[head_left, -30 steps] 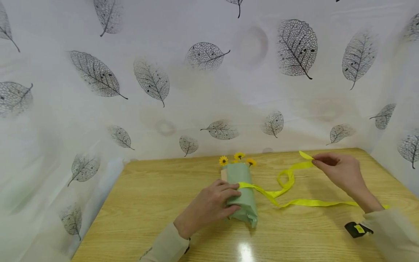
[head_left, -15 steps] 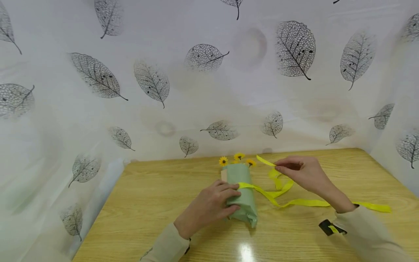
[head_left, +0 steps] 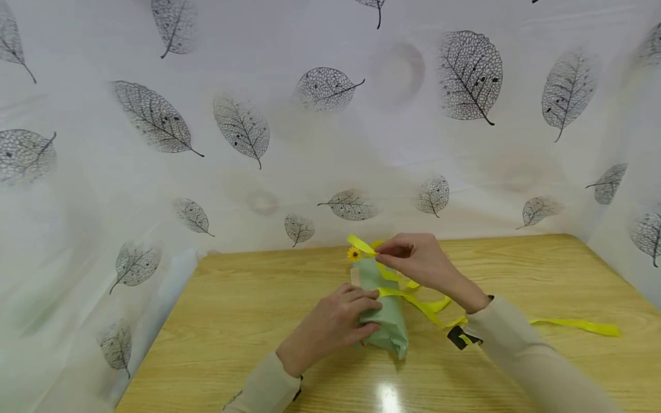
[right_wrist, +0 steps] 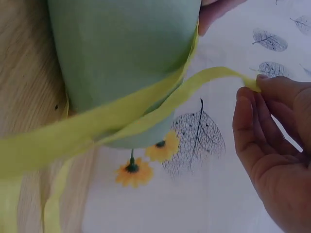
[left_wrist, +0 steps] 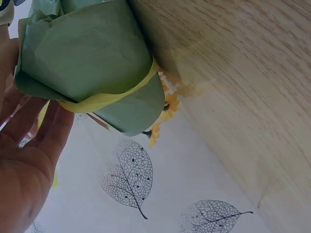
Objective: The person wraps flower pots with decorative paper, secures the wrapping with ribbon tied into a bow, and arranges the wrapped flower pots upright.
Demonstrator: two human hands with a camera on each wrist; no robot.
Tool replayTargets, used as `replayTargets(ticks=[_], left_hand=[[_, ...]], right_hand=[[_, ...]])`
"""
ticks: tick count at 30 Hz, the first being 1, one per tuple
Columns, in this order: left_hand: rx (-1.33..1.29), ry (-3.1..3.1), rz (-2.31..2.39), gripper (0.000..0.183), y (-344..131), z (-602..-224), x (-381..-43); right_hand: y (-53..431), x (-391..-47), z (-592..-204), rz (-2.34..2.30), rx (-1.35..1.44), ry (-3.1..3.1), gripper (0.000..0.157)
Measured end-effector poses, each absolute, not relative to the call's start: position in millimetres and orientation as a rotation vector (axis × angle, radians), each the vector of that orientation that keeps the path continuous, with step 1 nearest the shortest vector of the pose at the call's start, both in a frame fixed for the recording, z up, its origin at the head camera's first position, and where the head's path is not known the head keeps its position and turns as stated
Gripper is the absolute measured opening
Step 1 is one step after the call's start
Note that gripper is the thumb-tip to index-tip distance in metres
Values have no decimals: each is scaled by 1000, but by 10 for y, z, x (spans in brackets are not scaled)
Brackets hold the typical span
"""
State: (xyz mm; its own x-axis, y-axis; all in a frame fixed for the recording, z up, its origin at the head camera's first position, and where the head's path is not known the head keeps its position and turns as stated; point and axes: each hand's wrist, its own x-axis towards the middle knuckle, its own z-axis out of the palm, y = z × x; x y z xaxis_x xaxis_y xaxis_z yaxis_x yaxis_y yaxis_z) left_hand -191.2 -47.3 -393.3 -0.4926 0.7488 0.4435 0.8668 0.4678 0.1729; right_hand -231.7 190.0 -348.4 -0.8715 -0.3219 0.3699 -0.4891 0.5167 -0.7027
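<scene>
Two hands in play, one green bundle (head_left: 391,315), one yellow ribbon (right_wrist: 97,119) with two tails in sight, and two flowers (right_wrist: 133,174) plain in the right wrist view; the full flower count, I can't tell. The bundle is on the worktop (head_left: 248,321), middle of the scene, flower end to the far edge, the ribbon banded across its paper. Left hand (head_left: 330,327): narrow, holding the bundle from its left side, fingers on the paper right at the ribbon band. Now the right hand (head_left: 426,264): nearly closed at the tips, thumb and forefinger pinching the ribbon just short of one end, high over the flower end, the end sticking out past the grip! The other tail runs under the right forearm and out to the right along the worktop. Behind it all, one pale leaf-printed sheet (head_left: 392,155).
</scene>
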Motion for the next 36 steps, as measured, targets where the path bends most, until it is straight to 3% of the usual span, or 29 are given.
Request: replayTargets(ticks=[10, 14, 20, 28, 36], left_hand=[[-1374, -2427, -546, 30, -467, -3928, -1909], [-1377, -2432, -566, 31, -470, -3937, -1908], [-1374, -2417, -563, 32, -472, -3949, -1914], [-1387, -2386, -607, 32, -478, -3957, -1921], [-1387, -2365, -628, 31, -485, -3974, -1937]], right_hand=[[2037, -2261, -3649, 1220, 766, -2548, 18], [2175, -2153, -3767, 1112, 940, -2443, 15], [2217, -1964, -3952, 923, 1191, -2285, 29], [2154, -1795, -4090, 741, 1259, -2205, 47], [2035, -1782, -4145, 662, 1216, -2140, 42]])
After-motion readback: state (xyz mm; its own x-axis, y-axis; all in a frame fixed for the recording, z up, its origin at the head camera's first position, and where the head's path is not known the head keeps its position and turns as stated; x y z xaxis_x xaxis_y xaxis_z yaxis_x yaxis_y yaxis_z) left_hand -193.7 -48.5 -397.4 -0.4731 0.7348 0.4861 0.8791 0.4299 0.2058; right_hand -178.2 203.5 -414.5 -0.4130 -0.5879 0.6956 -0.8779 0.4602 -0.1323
